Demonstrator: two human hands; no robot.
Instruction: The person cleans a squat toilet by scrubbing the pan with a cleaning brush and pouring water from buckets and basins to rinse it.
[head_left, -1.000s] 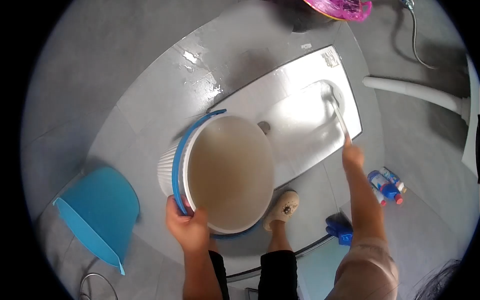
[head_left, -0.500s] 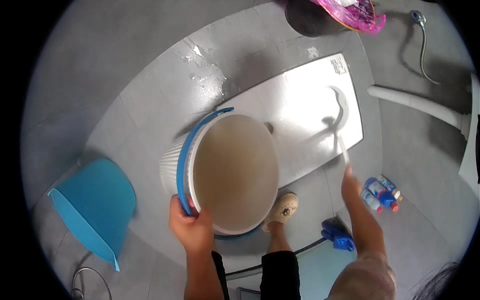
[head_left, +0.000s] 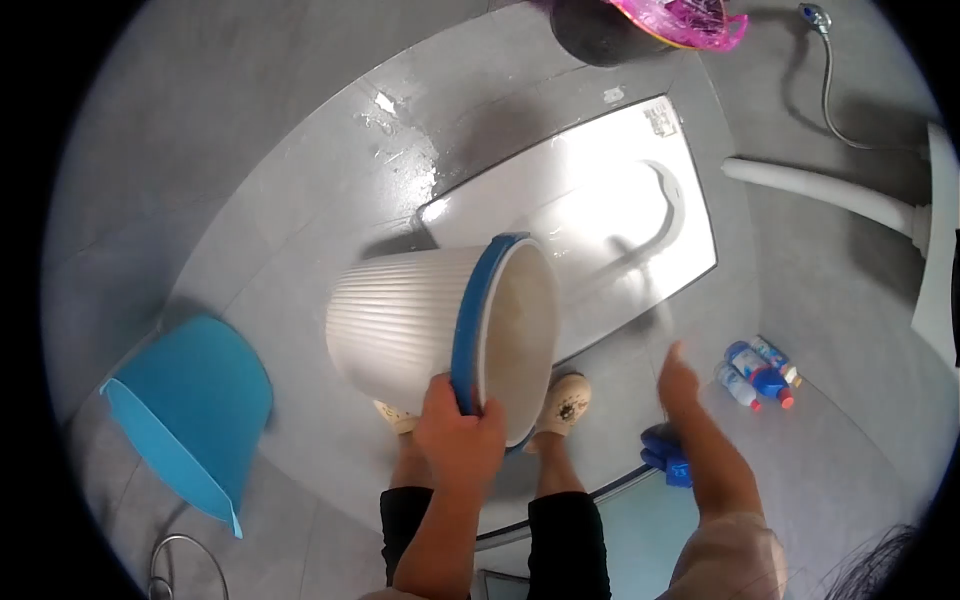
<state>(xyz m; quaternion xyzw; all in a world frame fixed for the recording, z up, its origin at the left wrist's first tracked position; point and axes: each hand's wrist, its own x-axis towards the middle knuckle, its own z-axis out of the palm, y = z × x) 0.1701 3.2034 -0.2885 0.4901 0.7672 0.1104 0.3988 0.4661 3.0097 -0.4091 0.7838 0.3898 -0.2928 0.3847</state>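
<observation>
A white ribbed bin (head_left: pixel 405 320) with a blue rim is tipped onto its side, mouth facing right toward the squat toilet (head_left: pixel 590 215). My left hand (head_left: pixel 460 430) grips the near side of that rim, thumb at the mouth. Only part of the pale inside shows. Over the toilet's near edge, my right hand (head_left: pixel 682 380) is closed around a slim white handle (head_left: pixel 658 315), blurred by motion. The handle points at the pan; what is at its far end cannot be made out.
A turquoise tub (head_left: pixel 190 420) lies tilted at left. Several cleaner bottles (head_left: pixel 760 372) and blue gloves (head_left: pixel 668 455) are on the floor at right. A black bin with a pink bag (head_left: pixel 690 20) stands at the back. A white pipe (head_left: pixel 820 192) runs along the right wall. Wet floor shines behind the toilet.
The bin has turned from showing its wide mouth upward to lying more sideways, mouth to the right. My left hand moved right with it. My right hand shifted slightly left with the white handle.
</observation>
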